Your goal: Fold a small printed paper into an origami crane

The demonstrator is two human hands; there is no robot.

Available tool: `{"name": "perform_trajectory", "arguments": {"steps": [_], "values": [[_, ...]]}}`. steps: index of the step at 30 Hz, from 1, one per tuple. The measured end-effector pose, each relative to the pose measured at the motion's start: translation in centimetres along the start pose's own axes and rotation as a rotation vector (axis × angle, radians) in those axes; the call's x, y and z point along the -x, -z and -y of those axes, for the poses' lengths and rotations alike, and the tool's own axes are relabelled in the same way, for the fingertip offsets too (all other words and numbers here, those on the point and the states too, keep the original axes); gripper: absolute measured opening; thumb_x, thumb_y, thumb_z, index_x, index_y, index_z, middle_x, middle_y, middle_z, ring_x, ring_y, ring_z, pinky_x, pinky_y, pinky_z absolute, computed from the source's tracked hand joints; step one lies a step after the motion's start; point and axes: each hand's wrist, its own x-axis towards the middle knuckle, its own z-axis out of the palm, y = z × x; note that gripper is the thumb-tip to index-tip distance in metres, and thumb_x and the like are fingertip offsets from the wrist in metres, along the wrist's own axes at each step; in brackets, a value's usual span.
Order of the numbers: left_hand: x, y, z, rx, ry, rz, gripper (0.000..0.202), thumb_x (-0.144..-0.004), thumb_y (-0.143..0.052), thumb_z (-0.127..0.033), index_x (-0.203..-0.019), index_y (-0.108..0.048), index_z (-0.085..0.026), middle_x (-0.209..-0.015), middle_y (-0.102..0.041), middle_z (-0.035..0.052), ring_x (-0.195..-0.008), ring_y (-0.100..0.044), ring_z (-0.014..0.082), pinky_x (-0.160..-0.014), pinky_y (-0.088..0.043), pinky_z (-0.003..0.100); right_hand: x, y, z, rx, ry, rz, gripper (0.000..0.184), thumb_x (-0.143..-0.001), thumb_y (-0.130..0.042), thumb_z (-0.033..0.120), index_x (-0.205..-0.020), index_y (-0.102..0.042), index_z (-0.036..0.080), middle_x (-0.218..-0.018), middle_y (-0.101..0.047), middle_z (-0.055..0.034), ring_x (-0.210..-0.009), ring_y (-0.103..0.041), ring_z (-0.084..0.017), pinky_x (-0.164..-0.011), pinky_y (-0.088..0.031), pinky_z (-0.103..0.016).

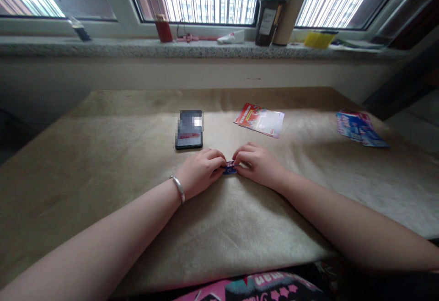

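Observation:
Between my two hands, close to the middle of the table, is a small blue printed piece (229,168), which looks like a folded wrapper or paper strip. My left hand (202,170), with a silver bangle at the wrist, pinches its left end. At the right end, the fingers of my right hand (257,163) are closed on it too. Most of both ends is hidden by my fingertips. Just beyond my left hand a phone (190,142) lies flat, its screen partly blurred out.
Red-and-white printed sheets (260,120) lie beyond my right hand. Several blue-and-red printed packets (360,128) are fanned at the table's right side. Behind the cloth-covered table (103,154), the stone windowsill (120,49) carries a red container (163,29), a dark jar (270,19) and a yellow item (319,39).

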Motion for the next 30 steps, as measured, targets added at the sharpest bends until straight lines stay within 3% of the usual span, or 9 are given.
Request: {"name": "perform_trajectory", "arguments": {"steps": [11, 30], "values": [[0.1, 0.5, -0.5, -0.142, -0.116, -0.026, 0.019, -0.091, -0.048, -0.02, -0.085, -0.066, -0.018, -0.089, -0.065, 0.0049, -0.081, -0.055, 0.0155, -0.073, -0.048, 0.028, -0.2, 0.8, 0.0, 0.053, 0.12, 0.045, 0.015, -0.088, -0.055, 0.025, -0.079, -0.066, 0.021, -0.084, -0.069, -0.0054, -0.084, -0.057, -0.018, -0.077, -0.045, -0.032], [0.4, 0.9, -1.2, -0.239, -0.124, 0.029, 0.02, -0.092, -0.047, -0.022, -0.091, -0.067, -0.018, -0.089, -0.066, 0.0054, -0.082, -0.058, 0.0171, -0.071, -0.049, 0.029, 0.0, 1.6, -0.1, 0.17, 0.243, 0.114, 0.011, -0.085, -0.058, 0.026, -0.089, -0.066, 0.02, -0.094, -0.07, -0.006, -0.089, -0.06, -0.019, -0.079, -0.045, -0.033]]}}
